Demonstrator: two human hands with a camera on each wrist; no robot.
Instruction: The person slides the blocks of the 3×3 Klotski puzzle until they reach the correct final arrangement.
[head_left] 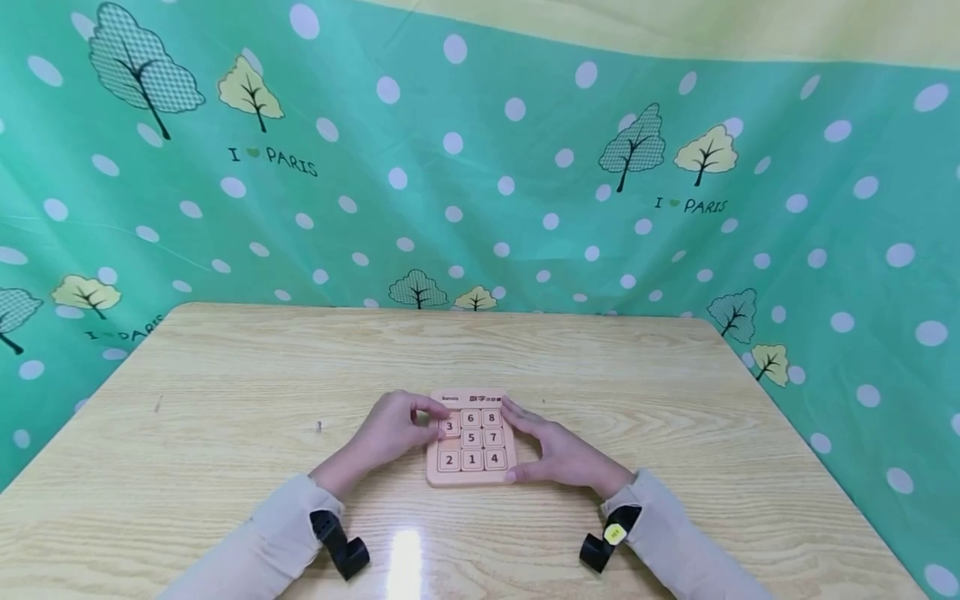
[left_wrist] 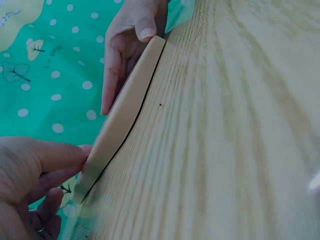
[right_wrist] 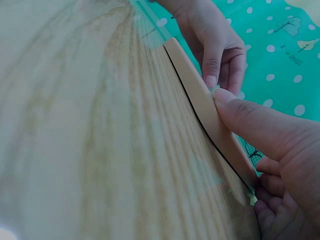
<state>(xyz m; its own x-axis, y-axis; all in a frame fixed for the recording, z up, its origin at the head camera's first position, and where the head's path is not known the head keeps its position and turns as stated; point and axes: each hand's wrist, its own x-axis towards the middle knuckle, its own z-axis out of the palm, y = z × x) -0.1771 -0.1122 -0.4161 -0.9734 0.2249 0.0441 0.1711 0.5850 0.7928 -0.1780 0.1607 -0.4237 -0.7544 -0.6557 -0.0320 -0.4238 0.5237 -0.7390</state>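
Observation:
A pinkish sliding number puzzle (head_left: 472, 478) lies flat on the table, with 6 and 8 in its top row, 5 and 7 in the middle, and 2, 1, 4 at the bottom. The tile numbered 3 (head_left: 449, 427) sits at the left, a little lower than the 6, with a gap beneath it. My left hand (head_left: 393, 429) pinches around that tile with thumb and forefinger. At the opposite side my right hand (head_left: 562, 452) grips the board's right edge, thumb near the lower corner, fingers near the upper one. Both wrist views show the board's side wall (left_wrist: 122, 117).
The wood-grain table (head_left: 600, 358) extends around the puzzle on all sides. A green dotted cloth (head_left: 480, 167) hangs behind it and along the sides. Each sleeved wrist wears a black strap mount (head_left: 341, 543).

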